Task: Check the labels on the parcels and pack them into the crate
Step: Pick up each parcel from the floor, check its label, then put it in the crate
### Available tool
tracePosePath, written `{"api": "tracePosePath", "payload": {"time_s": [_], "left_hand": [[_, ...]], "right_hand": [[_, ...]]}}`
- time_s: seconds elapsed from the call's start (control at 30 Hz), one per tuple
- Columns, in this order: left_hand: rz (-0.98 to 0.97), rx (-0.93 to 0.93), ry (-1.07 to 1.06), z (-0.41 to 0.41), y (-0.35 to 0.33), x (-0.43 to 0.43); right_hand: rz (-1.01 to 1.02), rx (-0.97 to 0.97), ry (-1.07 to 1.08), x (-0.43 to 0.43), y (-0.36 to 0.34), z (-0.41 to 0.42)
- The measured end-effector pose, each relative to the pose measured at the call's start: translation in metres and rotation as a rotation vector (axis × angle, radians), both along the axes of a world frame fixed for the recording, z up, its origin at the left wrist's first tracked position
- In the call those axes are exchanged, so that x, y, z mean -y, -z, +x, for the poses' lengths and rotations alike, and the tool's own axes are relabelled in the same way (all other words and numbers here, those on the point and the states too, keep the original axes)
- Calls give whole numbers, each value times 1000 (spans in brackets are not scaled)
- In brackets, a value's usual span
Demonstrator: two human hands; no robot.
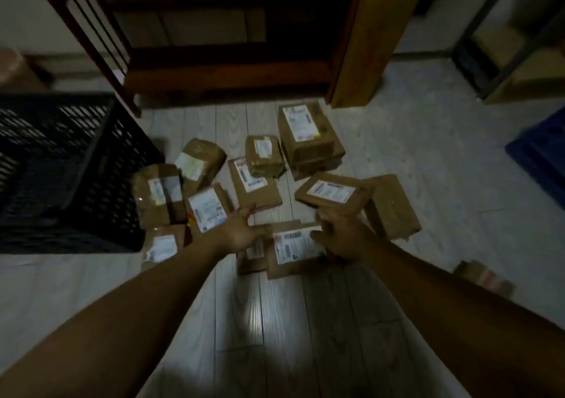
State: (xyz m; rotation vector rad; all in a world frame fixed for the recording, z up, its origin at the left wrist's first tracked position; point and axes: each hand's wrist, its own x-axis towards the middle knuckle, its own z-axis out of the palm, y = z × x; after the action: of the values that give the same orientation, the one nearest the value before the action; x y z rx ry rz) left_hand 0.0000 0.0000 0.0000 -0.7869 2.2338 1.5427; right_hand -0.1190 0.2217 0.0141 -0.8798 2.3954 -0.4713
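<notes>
Taped cardboard parcels [305, 128] lie scattered on the floor [275, 321], just right of the black crate [101, 183]. They look light, stiff and tape-slick, and are probably best taken by opposite edges. The left hand [241, 229] hovers with fingers spread wide. The right hand [342, 232] meets a flat parcel [333, 191] at its near edge; I cannot tell if it grips. Neighbouring parcels crowd close, and a wooden shelf [226, 73] stands at the far side.

I count about twelve brown parcels [302, 131], one black crate [61, 168] and one blue crate [544, 159].
</notes>
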Motion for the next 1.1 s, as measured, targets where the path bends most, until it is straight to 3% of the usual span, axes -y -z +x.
{"api": "tracePosePath", "payload": {"time_s": [0.1, 0.2, 0.37, 0.57, 0.77, 0.87, 1.1], "left_hand": [[-24, 63, -8, 1, 53, -16], [86, 92, -124, 5, 95, -34], [241, 118, -103, 5, 120, -51], [251, -129, -401, 3, 83, -38], [102, -412, -438, -3, 28, 8], [135, -576, -467, -4, 5, 21], [126, -713, -443, 0, -27, 35]], "right_hand": [[19, 28, 87, -3, 59, 6], [56, 99, 146, -7, 102, 16], [-52, 187, 305, -1, 132, 18], [-309, 162, 379, 20, 95, 8], [-611, 60, 403, 67, 52, 8], [-733, 68, 459, 82, 34, 11], [-893, -16, 466, 91, -3, 16]]}}
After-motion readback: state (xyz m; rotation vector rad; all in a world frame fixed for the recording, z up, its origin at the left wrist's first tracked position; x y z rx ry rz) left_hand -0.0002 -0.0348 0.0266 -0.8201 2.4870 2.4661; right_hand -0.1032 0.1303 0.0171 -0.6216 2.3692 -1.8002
